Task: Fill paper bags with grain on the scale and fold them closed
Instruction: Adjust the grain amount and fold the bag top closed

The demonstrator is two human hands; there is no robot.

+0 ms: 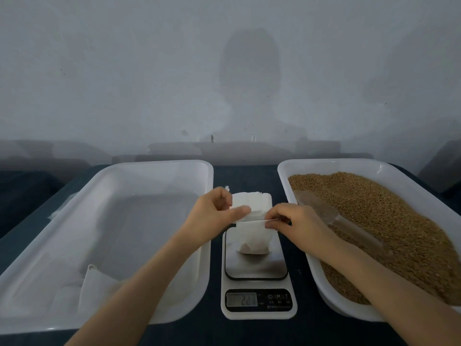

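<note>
A small white paper bag [253, 239] stands on the steel plate of a white kitchen scale [257, 268], its base bulging. My left hand [217, 212] pinches the bag's top edge on the left side. At the right side my right hand [289, 221] pinches the same top edge. The top strip lies bent over between the two hands. The scale's display [242, 299] shows blurred digits. Brown grain [389, 221] fills the white tray [331, 163] on the right, and a clear plastic scoop [334, 216] lies in it.
A large white tray [159, 166] sits on the left, with white paper bags [97, 288] at its near end. A stack of flat white bags [252, 198] lies behind the scale. Everything rests on a dark blue table [247, 173] against a grey wall.
</note>
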